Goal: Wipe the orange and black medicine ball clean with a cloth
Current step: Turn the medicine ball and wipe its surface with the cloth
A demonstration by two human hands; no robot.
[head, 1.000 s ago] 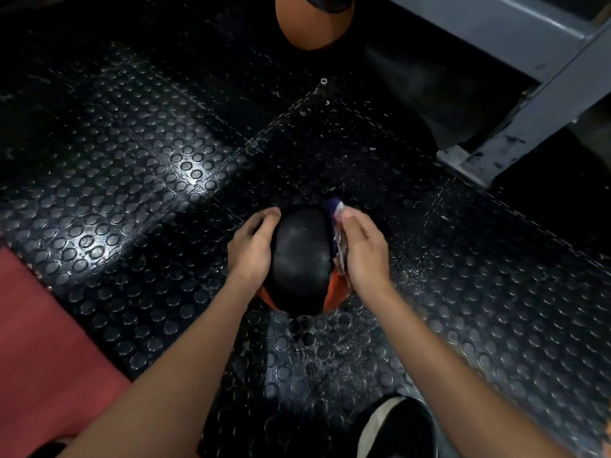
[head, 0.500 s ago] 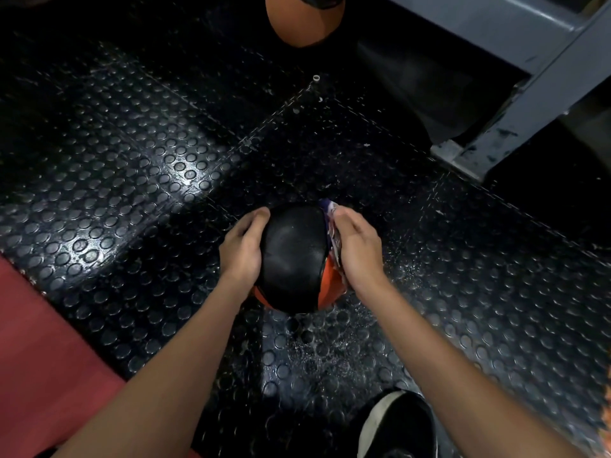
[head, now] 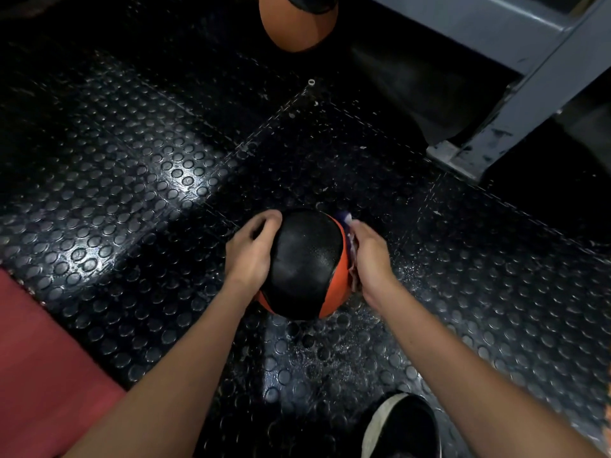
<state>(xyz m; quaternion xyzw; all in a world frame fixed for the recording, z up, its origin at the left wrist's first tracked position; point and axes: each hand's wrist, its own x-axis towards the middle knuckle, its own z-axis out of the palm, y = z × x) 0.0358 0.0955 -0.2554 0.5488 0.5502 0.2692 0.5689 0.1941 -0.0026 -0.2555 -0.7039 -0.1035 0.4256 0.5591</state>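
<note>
The orange and black medicine ball (head: 305, 262) sits on the studded black rubber floor, its black panel facing up and orange showing at the right side and bottom. My left hand (head: 251, 252) grips the ball's left side with curled fingers. My right hand (head: 370, 259) presses a light cloth with purple and pink (head: 351, 249) against the ball's right side. Most of the cloth is hidden between my palm and the ball.
A second orange and black ball (head: 297, 21) lies at the top of the view. A grey metal frame (head: 496, 133) stands at the upper right. A red mat (head: 39, 358) lies at the lower left. My black shoe (head: 403, 428) is at the bottom. Wet specks cover the floor (head: 463, 292) near the ball.
The ball has turned slightly, showing more orange along its right side. My left fingers have curled more on the ball, and my right hand with the cloth has slid along the right side.
</note>
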